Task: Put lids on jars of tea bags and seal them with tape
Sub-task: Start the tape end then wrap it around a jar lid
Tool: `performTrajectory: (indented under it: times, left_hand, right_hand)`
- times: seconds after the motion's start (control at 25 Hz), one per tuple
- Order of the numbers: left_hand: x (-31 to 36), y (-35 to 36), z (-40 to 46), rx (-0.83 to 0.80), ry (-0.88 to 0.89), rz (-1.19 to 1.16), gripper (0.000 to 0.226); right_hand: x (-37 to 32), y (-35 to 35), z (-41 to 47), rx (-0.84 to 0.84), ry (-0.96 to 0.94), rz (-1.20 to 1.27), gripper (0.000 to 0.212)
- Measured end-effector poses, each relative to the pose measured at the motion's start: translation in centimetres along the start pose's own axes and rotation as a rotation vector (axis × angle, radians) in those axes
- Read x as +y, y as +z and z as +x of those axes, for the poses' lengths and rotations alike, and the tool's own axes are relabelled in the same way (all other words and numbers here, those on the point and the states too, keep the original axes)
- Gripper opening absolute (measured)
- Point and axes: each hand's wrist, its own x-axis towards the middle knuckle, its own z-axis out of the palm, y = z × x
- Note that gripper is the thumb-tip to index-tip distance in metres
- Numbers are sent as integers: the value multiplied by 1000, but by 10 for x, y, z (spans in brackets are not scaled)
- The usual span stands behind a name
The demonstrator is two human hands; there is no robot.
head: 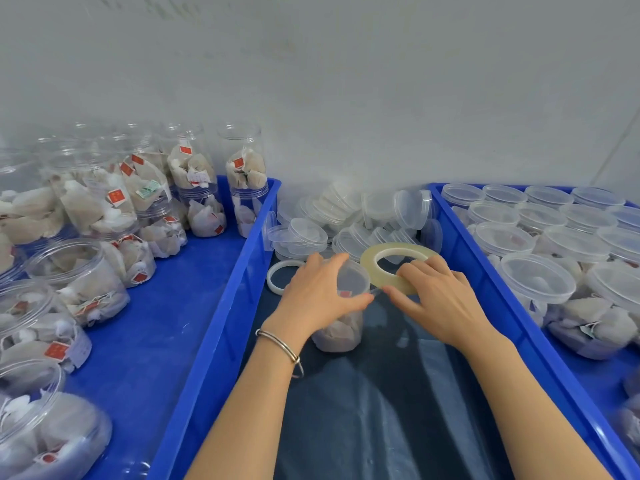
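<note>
A clear jar of tea bags [341, 332] stands on the dark surface between two blue trays, with a clear lid [353, 280] on its top. My left hand [318, 292] grips the jar's top, fingers curled round the lid. My right hand [440, 299] holds a roll of clear tape [384, 252] tilted just right of the lid. A short strip of tape [377, 291] runs from the roll to the lid's edge, near my left thumb.
The left blue tray [207, 323] holds several open jars of tea bags [204, 188]. The right blue tray [502, 306] holds several lidded jars [536, 282]. A heap of loose clear lids [346, 216] lies behind my hands, and a white ring [277, 275] lies left of them.
</note>
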Motion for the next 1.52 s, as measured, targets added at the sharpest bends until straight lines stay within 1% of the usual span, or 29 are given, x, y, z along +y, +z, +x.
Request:
performTrajectory:
  times: [0.12,0.24,0.32,0.4,0.48,0.56,0.68,0.76,0.88,0.96,1.04,1.12,1.16,1.24,1.32,1.4,1.44,1.52]
  left_hand:
    - [4,0,7,-45,22,115,75]
    - [11,9,8,-12,47,240,69]
    - [17,15,8,57,28,241,65]
    - [22,23,6,175,-4,216,64]
    - [22,28,4,275,8,221,62]
    - [18,31,4,318,36,218,62]
    - [14,31,7,330,50,214,58]
    - [18,33,6,326,24,242,52]
    - [29,41,2,337,-31,255,44]
    - [30,42,1,378,-44,222,46]
    - [29,42,1,380,-30,188,49]
    - [26,43,1,377,-1,209,51]
    - [24,41,3,368,13,213,51]
    - [22,35,7,345,23,147,52]
    - [21,35,6,316,44,93,52]
    - [19,38,5,320,72,136,51]
    - [16,37,9,349,51,168,47]
    - [6,17,27,361,-116,160,42]
  right_hand:
    - [0,-1,1,0,12,5,45]
    - [3,0,2,-18,33,21,41]
    - [4,2,2,-20,42,14,42]
    - [1,4,4,-12,48,1,45]
    - [-2,4,7,0,48,1,48]
    - [-5,5,9,9,39,-1,49]
    - [-7,4,9,-4,37,-4,52]
    - [-9,4,8,7,41,-13,54]
    - [-10,6,3,51,57,-8,50]
    - [-11,9,-2,89,51,57,48]
    - [-12,8,-5,141,40,155,45]
    - [-12,7,-7,169,26,188,42]
    - [-12,5,-9,179,22,183,41]
    - [-12,3,-14,199,27,146,37]
    - [-18,1,-18,166,63,69,36]
    - [-27,-2,-22,145,121,40,39]
    - [-29,-7,-28,183,127,119,40]
    - [-29,-14,-47,329,76,386,39]
